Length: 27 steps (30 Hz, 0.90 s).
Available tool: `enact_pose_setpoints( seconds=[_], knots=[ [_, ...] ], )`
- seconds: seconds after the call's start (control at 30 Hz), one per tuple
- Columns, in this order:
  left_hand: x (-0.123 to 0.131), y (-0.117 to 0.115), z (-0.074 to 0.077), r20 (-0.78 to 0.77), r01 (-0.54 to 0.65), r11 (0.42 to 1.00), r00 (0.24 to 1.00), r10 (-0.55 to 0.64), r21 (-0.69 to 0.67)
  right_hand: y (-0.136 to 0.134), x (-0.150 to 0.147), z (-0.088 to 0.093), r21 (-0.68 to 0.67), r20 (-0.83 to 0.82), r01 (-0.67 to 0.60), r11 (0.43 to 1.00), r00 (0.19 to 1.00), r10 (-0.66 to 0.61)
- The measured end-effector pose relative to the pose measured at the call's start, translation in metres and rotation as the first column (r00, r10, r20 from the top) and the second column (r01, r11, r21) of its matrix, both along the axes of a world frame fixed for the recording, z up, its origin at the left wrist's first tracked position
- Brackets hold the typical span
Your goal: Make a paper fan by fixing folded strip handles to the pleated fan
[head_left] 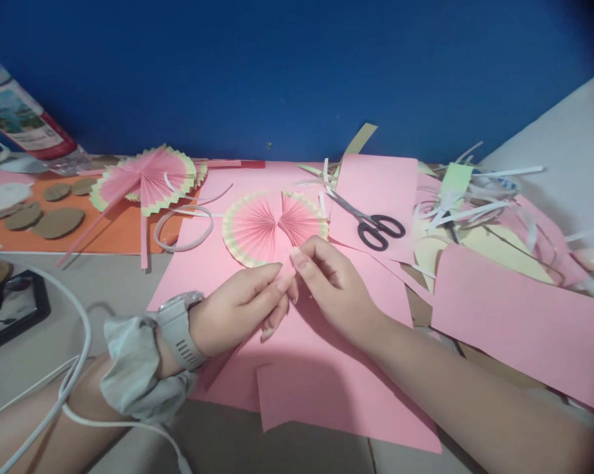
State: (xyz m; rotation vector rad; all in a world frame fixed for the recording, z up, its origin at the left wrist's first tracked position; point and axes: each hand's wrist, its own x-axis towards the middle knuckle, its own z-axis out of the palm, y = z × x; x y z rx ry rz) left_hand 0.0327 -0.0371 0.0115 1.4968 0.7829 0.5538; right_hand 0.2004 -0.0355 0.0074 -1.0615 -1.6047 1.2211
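Observation:
My left hand [245,306] and my right hand [333,283] meet over the pink sheets, both with fingers pinched. Between the fingertips is what looks like a pink paper strip [287,266], largely hidden by the fingers. Just beyond the hands lies a round pleated paper fan [250,227], pink with a yellow-green rim and a gap at the top; my fingers partly cover its lower side. Black-handled scissors [375,227] lie on a pink sheet, to the right of the fan. A large pink paper [375,388] spreads under my hands.
Another pleated fan [163,171] with pink strips lies left, by cardboard discs [57,224] on an orange sheet [114,234]. A bottle [30,125] leans behind. Paper scraps [474,204] heap at the right. A white cable [82,342] crosses my left arm near a phone [10,303].

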Motion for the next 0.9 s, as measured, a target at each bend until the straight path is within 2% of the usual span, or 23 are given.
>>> enact_pose_setpoints(
  seconds=[0.13,0.2,0.43,0.57,0.67,0.9],
  knots=[
    [-0.0005,-0.0016,-0.0001,0.05,0.002,1.0,0.999,-0.001,-0.018,0.0018,0.0005,-0.0005,-0.034,-0.074,-0.118,0.992,0.991,0.115],
    [-0.0002,-0.0024,0.0009,0.047,-0.001,1.0,0.999,0.001,-0.015,0.0028,0.0009,-0.001,-0.033,-0.07,-0.133,0.991,0.989,0.131],
    [0.0018,-0.0031,-0.0006,-0.011,-0.022,1.0,1.0,0.022,0.022,0.0031,0.002,-0.0033,0.031,0.03,0.045,0.998,0.998,-0.046],
    [0.002,-0.0033,-0.0035,0.0,-0.041,0.999,0.999,0.041,0.03,0.0029,0.0006,-0.0028,-0.029,-0.065,-0.048,0.998,0.997,0.046],
    [0.0018,-0.0029,-0.0033,0.008,-0.025,0.999,1.0,0.025,0.036,0.0033,0.0,-0.0027,-0.024,-0.066,-0.102,0.994,0.993,0.1],
    [0.0003,-0.0025,-0.0014,-0.007,-0.02,0.999,1.0,0.021,0.05,0.0045,0.002,-0.0038,-0.016,-0.092,0.049,0.999,0.994,-0.051]
  ],
)
